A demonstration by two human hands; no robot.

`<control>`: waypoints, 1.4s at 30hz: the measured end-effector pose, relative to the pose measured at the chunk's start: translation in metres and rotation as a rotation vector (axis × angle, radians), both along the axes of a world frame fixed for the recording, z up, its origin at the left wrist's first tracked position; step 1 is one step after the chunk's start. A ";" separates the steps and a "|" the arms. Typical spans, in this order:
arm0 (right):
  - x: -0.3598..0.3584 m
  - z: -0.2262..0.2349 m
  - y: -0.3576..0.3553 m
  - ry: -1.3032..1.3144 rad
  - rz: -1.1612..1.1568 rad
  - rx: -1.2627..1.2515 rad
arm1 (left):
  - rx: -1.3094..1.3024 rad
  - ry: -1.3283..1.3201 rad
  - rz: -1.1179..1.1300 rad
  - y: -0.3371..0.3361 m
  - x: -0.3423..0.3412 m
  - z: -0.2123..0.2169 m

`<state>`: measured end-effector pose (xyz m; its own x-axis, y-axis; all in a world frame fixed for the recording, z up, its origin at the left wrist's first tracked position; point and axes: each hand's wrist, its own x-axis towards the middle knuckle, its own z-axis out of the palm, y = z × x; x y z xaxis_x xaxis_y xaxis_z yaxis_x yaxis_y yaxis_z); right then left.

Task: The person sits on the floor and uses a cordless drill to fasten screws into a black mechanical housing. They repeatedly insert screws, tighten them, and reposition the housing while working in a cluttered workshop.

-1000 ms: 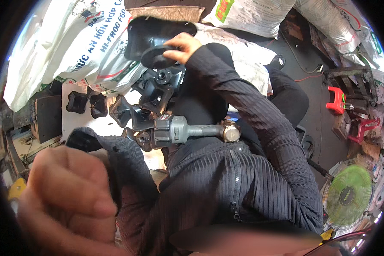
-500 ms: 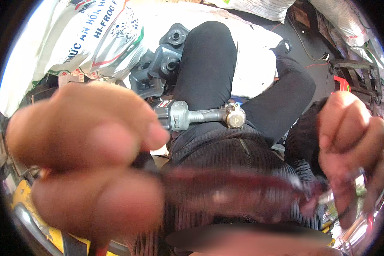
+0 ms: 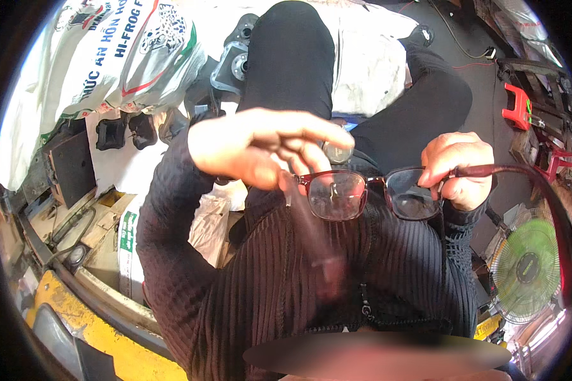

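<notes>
Glasses: a dark red-framed pair of glasses (image 3: 372, 193) is held up in front of the chest, above the dark ribbed sweater (image 3: 311, 279).
Long axis: the frame front runs roughly level from left to right; the lenses face the camera.
Temples: the right temple sweeps out from the right hinge and curves down toward the green fan (image 3: 529, 270); the left temple shows as a blurred streak hanging downward from the left lens.
Right hand: the right hand (image 3: 457, 168) has its grip closed on the glasses at the right hinge, fingers pinched round the temple.
Left hand: the left hand (image 3: 267, 146) is just left of the glasses at the left lens corner, fingers curled; whether its grip actually clamps the frame I cannot tell.
Surroundings: white printed sacks (image 3: 108, 57) lie well left of the glasses; a red clamp (image 3: 518, 108) sits beyond the right hand.
</notes>
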<state>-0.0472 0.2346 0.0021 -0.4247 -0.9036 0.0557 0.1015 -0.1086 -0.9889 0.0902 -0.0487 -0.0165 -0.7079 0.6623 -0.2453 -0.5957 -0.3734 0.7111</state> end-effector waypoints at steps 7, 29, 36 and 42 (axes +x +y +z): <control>0.001 0.006 0.006 -0.001 0.093 0.076 | -0.003 -0.003 -0.166 0.019 -0.015 -0.013; 0.013 0.001 0.012 -0.111 0.158 0.156 | -0.658 0.128 -0.088 0.005 0.019 -0.040; 0.018 -0.008 0.015 -0.301 0.160 0.125 | -0.623 0.281 -0.283 0.017 0.054 -0.025; 0.016 -0.007 0.020 -0.337 0.112 0.062 | -0.307 0.520 -0.155 0.012 0.041 -0.007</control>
<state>-0.0310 0.2547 -0.0046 -0.3078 -0.9429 -0.1271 0.4304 -0.0188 -0.9024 0.1312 -0.0369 -0.0236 -0.6871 0.7210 -0.0899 -0.1736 -0.0428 0.9839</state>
